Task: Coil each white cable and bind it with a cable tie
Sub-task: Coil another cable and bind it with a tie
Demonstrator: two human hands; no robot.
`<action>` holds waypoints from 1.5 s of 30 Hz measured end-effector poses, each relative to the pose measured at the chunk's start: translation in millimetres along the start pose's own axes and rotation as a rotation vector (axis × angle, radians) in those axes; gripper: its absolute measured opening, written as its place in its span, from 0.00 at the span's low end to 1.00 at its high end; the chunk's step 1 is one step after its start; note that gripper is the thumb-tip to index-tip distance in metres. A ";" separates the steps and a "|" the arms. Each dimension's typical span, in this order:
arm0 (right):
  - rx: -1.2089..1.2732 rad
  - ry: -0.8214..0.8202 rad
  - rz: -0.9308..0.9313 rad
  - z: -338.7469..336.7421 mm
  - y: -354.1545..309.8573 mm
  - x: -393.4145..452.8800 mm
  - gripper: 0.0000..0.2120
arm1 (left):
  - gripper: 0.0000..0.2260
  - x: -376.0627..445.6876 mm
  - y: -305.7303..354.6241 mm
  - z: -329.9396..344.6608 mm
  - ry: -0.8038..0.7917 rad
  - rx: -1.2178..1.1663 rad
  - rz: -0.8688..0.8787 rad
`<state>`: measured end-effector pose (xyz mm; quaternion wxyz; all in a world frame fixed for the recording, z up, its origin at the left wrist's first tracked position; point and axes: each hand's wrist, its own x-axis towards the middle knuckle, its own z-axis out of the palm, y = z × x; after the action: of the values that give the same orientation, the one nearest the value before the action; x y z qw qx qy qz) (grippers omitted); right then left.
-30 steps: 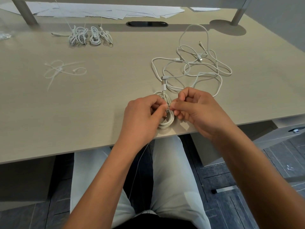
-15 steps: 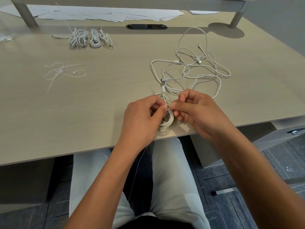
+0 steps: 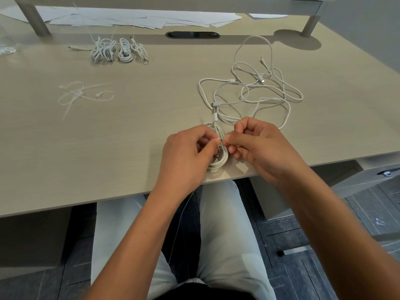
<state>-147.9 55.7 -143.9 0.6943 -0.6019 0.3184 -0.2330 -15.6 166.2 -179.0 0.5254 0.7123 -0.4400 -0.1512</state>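
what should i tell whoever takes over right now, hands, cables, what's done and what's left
Left hand and right hand both pinch a thin cable tie over the coiled cable at the desk's near edge.
Done: three bound coils lie at the far left.
Left: finish this tie, then coil and bind the loose tangled cables beyond the right hand. Spare cable ties lie to the left.

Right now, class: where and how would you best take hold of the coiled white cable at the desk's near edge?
Probably pinch the coiled white cable across its gathered middle, from both sides as the left hand and right hand do; there its loops bunch.
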 end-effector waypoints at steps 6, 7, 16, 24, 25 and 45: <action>-0.016 -0.001 0.005 0.3 -0.4 0.2 0.13 | 0.04 -0.3 0.0 0.0 -0.004 0.024 0.015; -0.019 0.000 0.005 0.3 -0.4 0.1 0.13 | 0.04 -0.5 0.4 0.1 -0.005 0.033 0.021; -0.009 0.023 0.017 1.2 -0.7 0.6 0.13 | 0.03 -1.3 0.9 0.2 0.014 0.035 0.029; -0.027 0.015 0.016 0.9 -0.4 0.3 0.13 | 0.03 -1.8 1.2 0.5 0.008 0.051 0.026; -0.029 0.012 0.013 0.9 -0.5 0.2 0.13 | 0.03 -2.0 1.6 0.2 0.003 0.059 0.029; 0.063 -0.011 0.038 -0.3 -2.7 0.5 0.08 | 0.04 0.9 10.8 -1.4 0.006 0.076 -0.009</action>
<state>-147.6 54.7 -141.4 0.7190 -0.5748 0.3184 -0.2266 -19.2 165.7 -168.7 0.4985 0.7343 -0.4406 -0.1347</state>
